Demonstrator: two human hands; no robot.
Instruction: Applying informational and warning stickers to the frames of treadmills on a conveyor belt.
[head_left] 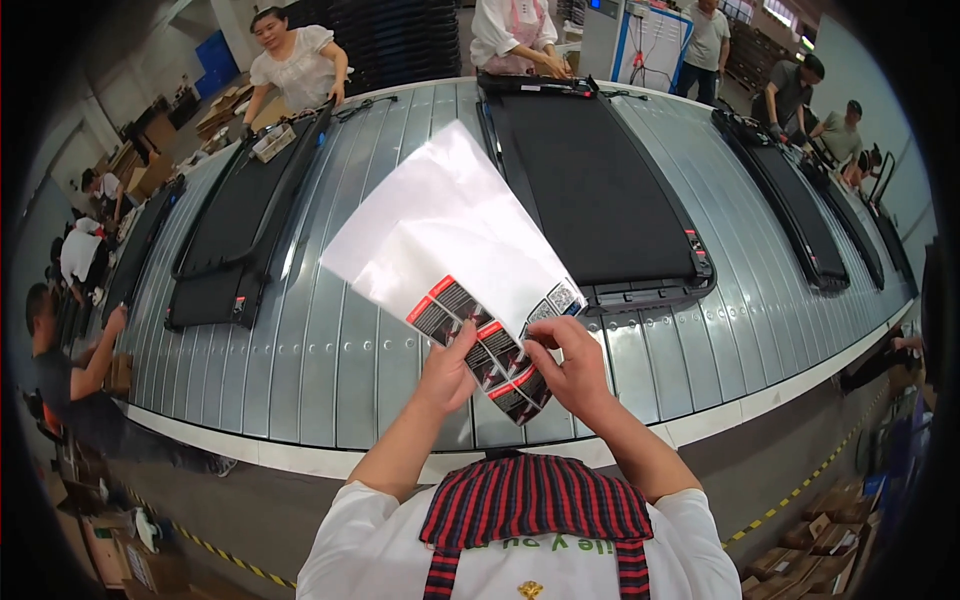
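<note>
A large white sheet of stickers [450, 215] tilts up in front of me, its glossy backing mostly bare. Red and black warning labels [440, 311] and a few black-and-white code labels line its near end. My left hand [449, 372] grips the sheet's near left edge, thumb on top of the labels. At the right edge my right hand [572, 368] is closed, thumb and forefinger pinched at the sheet beside the code labels. Whether a loose label sits in that pinch cannot be made out. Beyond the sheet lies a black treadmill-like deck [600, 180].
A slatted metal conveyor [360, 400] with a pale rim curves across in front of me. More black decks lie on it at the left [235, 220] and right [795, 205]. Several people work around it. Cardboard boxes [820, 545] are stacked at the lower right.
</note>
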